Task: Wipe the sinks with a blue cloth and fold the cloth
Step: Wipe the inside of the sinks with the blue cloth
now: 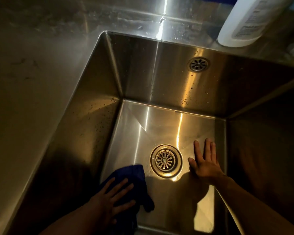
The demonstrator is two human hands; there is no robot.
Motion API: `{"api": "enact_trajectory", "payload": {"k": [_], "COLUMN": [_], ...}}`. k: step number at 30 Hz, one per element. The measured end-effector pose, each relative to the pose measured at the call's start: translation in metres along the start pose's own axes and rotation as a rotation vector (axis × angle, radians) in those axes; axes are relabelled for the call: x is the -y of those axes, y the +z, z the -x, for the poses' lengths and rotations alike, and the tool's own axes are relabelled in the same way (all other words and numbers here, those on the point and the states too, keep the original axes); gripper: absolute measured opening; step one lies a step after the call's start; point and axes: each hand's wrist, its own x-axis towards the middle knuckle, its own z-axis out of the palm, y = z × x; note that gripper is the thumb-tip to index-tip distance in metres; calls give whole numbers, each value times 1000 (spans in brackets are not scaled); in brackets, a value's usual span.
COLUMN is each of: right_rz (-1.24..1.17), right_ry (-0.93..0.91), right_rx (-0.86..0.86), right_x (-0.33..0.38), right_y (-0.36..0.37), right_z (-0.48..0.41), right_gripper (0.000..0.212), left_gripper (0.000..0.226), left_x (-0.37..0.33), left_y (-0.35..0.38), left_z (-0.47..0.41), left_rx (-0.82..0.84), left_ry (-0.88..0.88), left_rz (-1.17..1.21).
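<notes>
Because the step in hand, as I judge it, is the wiping of the floor of the sink, I would press my left hand flat and firm on the blue cloth and push it in long, overlapping strokes, so that no strip of steel is missed. This hand lies with the fingers straight and spread on top of the cloth; it closes around nothing and only presses down. The cloth is bunched under the palm and the fingers. A good part of it comes out ahead of the fingertips and to their right, and one corner lies to the right of the palm. I think it is better to spread the cloth wider under the palm, because a bunched cloth wipes only a narrow path. The drain is just beyond the front edge of the cloth, to the right of the fingertips, near but apart from it. There I would go around the ring with care, so the fabric does not catch in the slots. My right hand is on the other side of the drain, well apart from the cloth, with straight fingers and holding nothing; whether it touches the floor or only hovers I cannot tell. The wall to the left of my left hand shows many small dark specks, so I judge it needs the cloth also.
</notes>
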Motion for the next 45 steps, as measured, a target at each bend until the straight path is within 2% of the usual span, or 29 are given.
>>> {"api": "enact_trajectory", "payload": {"k": [8,10,12,13,16,18,21,24,29,39,45], "right_rz": [43,47,44,44,43,50,60,64,71,42,43], "right_ry": [34,38,34,33,32,32,36,32,29,19,7], "right_rx": [8,22,17,12,9,4,10,12,15,-13,-40], "right_x": [7,7,7,8,10,10,11,12,12,8,4], "right_y": [3,1,0,0,0,0,-2,-3,-4,2,3], "right_z": [0,0,1,2,2,2,4,5,5,2,1], "right_gripper": [73,73,72,72,72,72,72,72,71,71,72], "left_gripper": [69,69,67,74,125,137,126,104,77,68,69], "left_x": [-4,-6,-9,-10,-18,-23,-28,-23,1,71,122], "left_y": [-6,-2,8,13,17,16,5,-14,-55,-124,-119], "left_z": [-7,-10,-14,-15,-30,-45,-61,-78,-104,-153,-135], "left_rx": [23,-63,-281,-309,-428,-562,-613,-716,-743,-806,-792], "left_ry": [-18,-50,-109,-164,-229,-252,-325,-385,-460,-508,-533], "left_rz": [22,15,-50,-52,29,53,159,212,275,315,268]}}
